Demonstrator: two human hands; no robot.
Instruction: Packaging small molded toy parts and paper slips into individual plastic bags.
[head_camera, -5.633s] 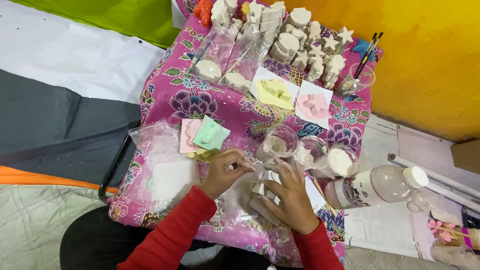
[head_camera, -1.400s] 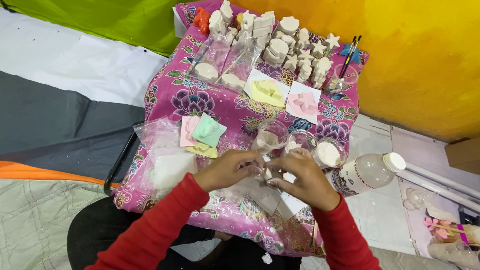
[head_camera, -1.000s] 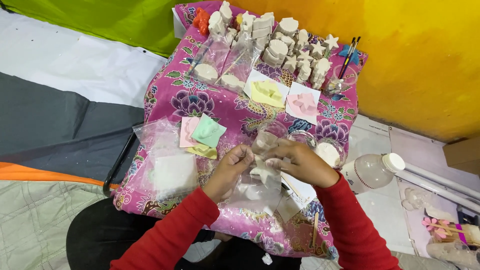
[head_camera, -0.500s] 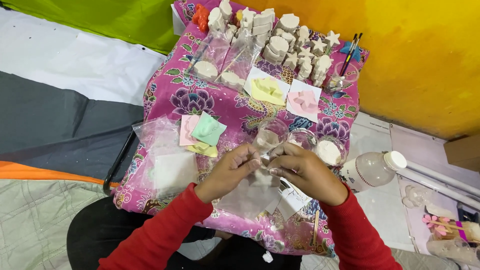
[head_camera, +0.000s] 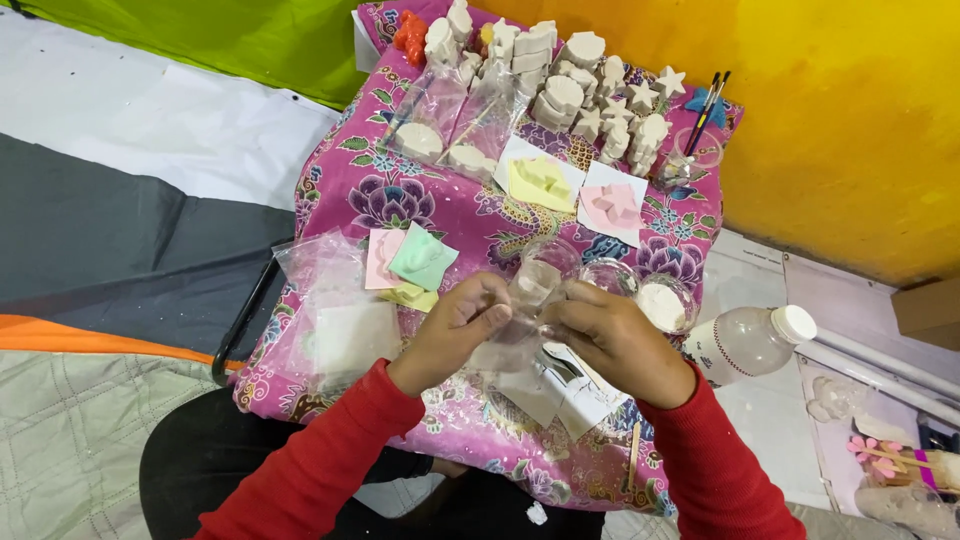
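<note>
My left hand (head_camera: 452, 330) and my right hand (head_camera: 612, 340) meet over the front of a small table covered with a pink flowered cloth (head_camera: 440, 195). Together they pinch a small clear plastic bag (head_camera: 520, 315) with a pale white piece inside it. Both sleeves are red. Under the hands lie torn white papers (head_camera: 565, 390). Just beyond the hands stand clear cups (head_camera: 612, 275), one of them (head_camera: 668, 302) holding white powder.
Pastel moulds (head_camera: 420, 260) and clear bags (head_camera: 335, 320) lie at the left. A yellow mould (head_camera: 540, 182), a pink mould (head_camera: 612, 205), white plaster figures (head_camera: 575, 95) and brushes in a cup (head_camera: 705, 110) sit at the back. A plastic bottle (head_camera: 750, 340) lies at the right.
Both hands came together around the clear bag and lifted it slightly off the papers; since half a second ago they have barely moved.
</note>
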